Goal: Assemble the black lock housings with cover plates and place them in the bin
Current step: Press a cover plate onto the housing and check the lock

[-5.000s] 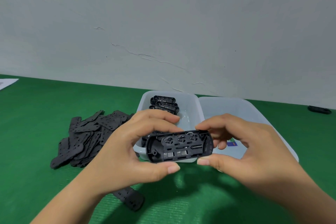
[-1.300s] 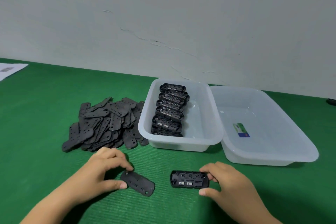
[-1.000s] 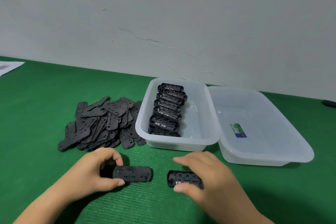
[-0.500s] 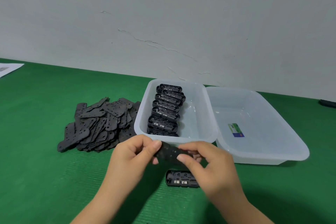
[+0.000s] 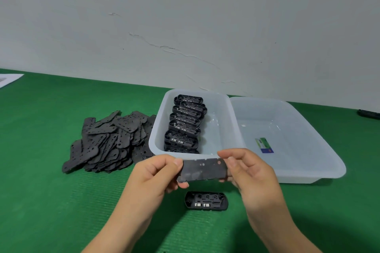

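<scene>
— Green matting [image 5: 41, 191] covered the bench under a cracked grey wall [image 5: 185, 16]. How far along was the job, by your reckoning?

— Barely started, I judged. At about one o'clock from the hands the right-hand bin [image 5: 320, 172] held nothing but a small label; no finished lock lay in it.

— And the stock?

— At twelve o'clock the left-hand tub [image 5: 156, 133] carried a row of open housings [image 5: 184, 123], leaning one against the next. At ten o'clock, just beside that tub, lay a heap of cover plates [image 5: 107, 141]. Plenty remained of both.

— What were the hands doing?

— Both held a single cover plate [image 5: 202, 169] in the air, level and flat-face toward the camera. The left hand [image 5: 158, 174] pinched its left end between thumb and curled fingers; the right hand [image 5: 246, 170] pinched the right end likewise.

— Where was the housing meant for it?

— One open housing [image 5: 206, 201] sat on the mat at six o'clock from the plate, directly beneath it, cavity upward, apart from both hands.

— So what was left?

— By my judgement, lowering the plate onto that housing, pressing it home, and moving the pair into the bin at one o'clock. Then the same for every housing in the tub. Whether the plate faced the correct way round, I couldn't tell.
</scene>
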